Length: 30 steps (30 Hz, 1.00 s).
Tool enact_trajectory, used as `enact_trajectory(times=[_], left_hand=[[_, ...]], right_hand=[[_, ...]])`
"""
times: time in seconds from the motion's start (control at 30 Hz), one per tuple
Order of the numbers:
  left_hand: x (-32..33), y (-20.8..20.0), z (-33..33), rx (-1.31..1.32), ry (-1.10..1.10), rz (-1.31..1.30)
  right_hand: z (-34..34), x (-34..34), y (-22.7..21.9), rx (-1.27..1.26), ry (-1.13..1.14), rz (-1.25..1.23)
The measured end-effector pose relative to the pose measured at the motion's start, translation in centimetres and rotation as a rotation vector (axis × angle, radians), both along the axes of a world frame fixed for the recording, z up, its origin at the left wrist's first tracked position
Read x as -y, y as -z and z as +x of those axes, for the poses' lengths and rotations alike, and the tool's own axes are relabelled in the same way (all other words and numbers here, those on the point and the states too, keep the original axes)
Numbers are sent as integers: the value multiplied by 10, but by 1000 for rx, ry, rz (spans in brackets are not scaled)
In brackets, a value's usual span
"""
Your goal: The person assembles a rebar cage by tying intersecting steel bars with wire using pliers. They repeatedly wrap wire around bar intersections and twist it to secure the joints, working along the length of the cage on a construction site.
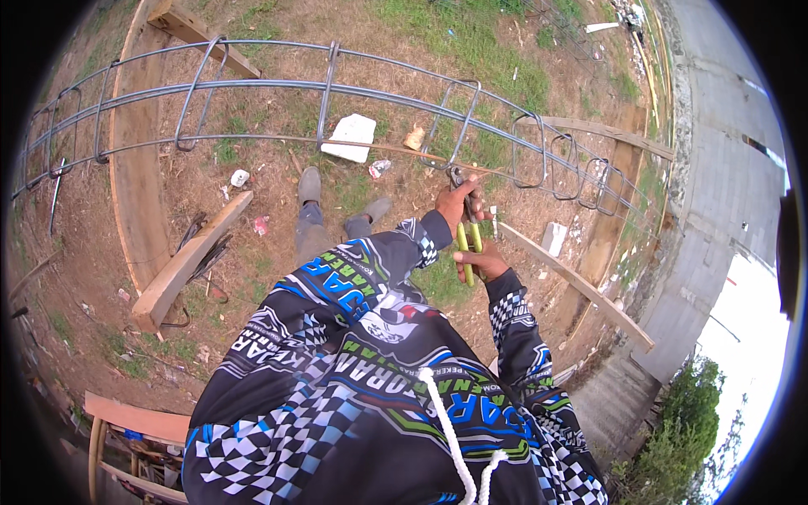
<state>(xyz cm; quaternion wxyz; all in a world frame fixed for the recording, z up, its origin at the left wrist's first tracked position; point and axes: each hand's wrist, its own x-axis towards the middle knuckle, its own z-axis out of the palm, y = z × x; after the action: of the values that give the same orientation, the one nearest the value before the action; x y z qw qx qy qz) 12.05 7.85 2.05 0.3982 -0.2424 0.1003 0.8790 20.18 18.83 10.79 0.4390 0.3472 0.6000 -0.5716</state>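
Observation:
A pair of pincers with yellow-green handles is upright in front of me, its dark jaws against the lower bar of a long steel rebar cage, where a stirrup meets it. My left hand is closed around the upper part of the pincers, just below the jaws. Whether it also pinches a tie wire is hidden. Lower down, my right hand grips the handles, fingers curled around them. The cage has several long bars joined by square stirrups and spans the view from left to right.
The cage passes over a wide wooden plank at left and another board at right. Loose timbers lie nearer me. A white block and litter lie beneath the cage. A concrete strip runs along the right.

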Motion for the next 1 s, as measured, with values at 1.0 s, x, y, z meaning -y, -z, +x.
enact_trajectory(times=[1.0], left_hand=[[27,19,19,96,-13,444]], right_hand=[[41,-3,24,-265,323,-729]])
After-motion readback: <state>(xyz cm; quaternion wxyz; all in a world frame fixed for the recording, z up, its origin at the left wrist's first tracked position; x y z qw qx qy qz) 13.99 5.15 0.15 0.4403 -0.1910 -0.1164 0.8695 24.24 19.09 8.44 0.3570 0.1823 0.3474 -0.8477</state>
